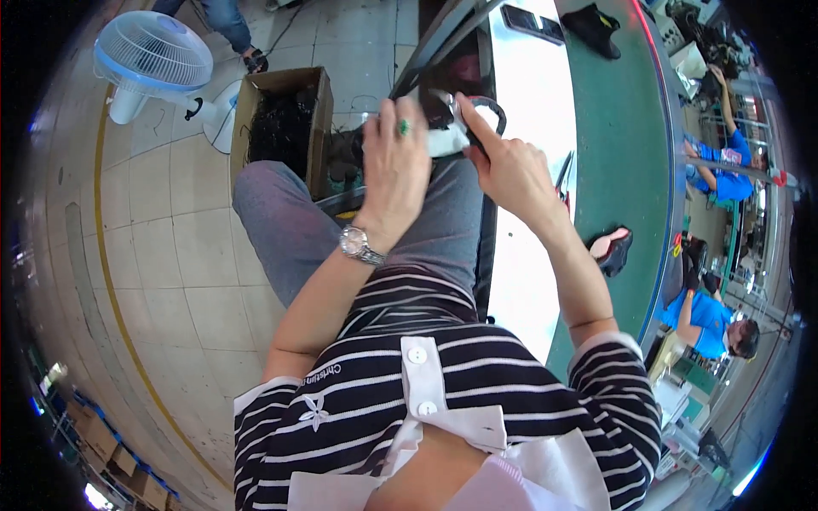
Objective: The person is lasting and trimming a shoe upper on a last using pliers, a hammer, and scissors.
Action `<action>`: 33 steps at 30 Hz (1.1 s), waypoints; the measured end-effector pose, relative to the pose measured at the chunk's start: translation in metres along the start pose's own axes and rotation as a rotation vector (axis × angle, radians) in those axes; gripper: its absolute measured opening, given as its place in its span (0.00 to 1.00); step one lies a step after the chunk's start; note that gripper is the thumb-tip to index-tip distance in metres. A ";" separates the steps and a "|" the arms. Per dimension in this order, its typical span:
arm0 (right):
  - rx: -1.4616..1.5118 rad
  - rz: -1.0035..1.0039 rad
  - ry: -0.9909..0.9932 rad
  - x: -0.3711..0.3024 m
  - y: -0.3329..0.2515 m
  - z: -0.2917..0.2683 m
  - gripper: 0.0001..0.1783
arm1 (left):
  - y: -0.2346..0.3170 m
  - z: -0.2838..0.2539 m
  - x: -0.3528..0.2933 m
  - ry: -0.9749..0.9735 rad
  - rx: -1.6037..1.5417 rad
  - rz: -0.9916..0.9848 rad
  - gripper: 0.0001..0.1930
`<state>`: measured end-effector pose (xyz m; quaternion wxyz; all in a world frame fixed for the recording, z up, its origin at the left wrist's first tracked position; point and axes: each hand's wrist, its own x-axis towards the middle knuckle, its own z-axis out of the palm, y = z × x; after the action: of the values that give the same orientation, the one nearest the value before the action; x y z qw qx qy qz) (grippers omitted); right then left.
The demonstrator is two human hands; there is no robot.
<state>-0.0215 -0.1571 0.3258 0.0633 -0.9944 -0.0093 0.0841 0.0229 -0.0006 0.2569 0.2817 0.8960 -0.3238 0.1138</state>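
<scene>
A black-and-white piece that looks like a shoe [449,139] is held above my lap, partly hidden by my hands. My right hand [515,175] grips its right side, thumb and fingers closed round it. On the left, my left hand [396,162] is at the piece's edge, fingers bent and blurred by motion. Whatever those fingers pinch is hidden. A green ring shows on this hand, and a metal watch [361,245] is on the wrist.
A cardboard box [322,128] of black scraps stands on the floor beyond my left knee, near a white-blue fan [153,53]. To my right runs a white ledge [532,281] with a phone [532,24], then a green belt [626,145] carrying a black shoe [592,30] and another shoe [612,249].
</scene>
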 end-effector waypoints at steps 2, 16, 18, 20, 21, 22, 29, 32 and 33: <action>0.121 0.025 0.136 -0.007 -0.013 -0.008 0.38 | -0.009 -0.007 -0.010 -0.087 0.221 0.049 0.23; 0.121 0.088 0.098 -0.002 -0.033 0.031 0.38 | -0.017 0.014 -0.027 0.113 0.171 0.132 0.21; 0.084 0.031 0.072 -0.001 -0.024 0.021 0.39 | -0.022 0.016 -0.030 0.114 0.147 0.125 0.23; 0.111 -0.009 0.045 0.003 -0.033 0.002 0.40 | -0.025 0.016 -0.035 0.117 0.082 0.094 0.25; 0.108 -0.018 0.044 0.002 -0.037 0.003 0.40 | -0.026 0.016 -0.034 0.126 0.017 0.067 0.28; 0.244 0.017 0.202 -0.001 -0.042 0.008 0.39 | -0.025 0.016 -0.035 0.149 -0.004 0.065 0.29; 0.173 -0.003 0.080 0.009 -0.042 0.013 0.38 | -0.020 -0.012 -0.033 0.100 0.037 -0.149 0.41; 0.346 -0.008 0.222 0.000 -0.055 0.014 0.39 | -0.030 -0.012 -0.039 0.055 -0.276 -0.208 0.51; 0.458 0.020 0.356 -0.003 -0.058 0.022 0.39 | -0.029 -0.011 -0.038 0.056 -0.275 -0.209 0.51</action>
<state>-0.0286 -0.0972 0.3126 0.2860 -0.9534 0.0308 -0.0912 0.0122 0.0436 0.2383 0.4208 0.8743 -0.2334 0.0635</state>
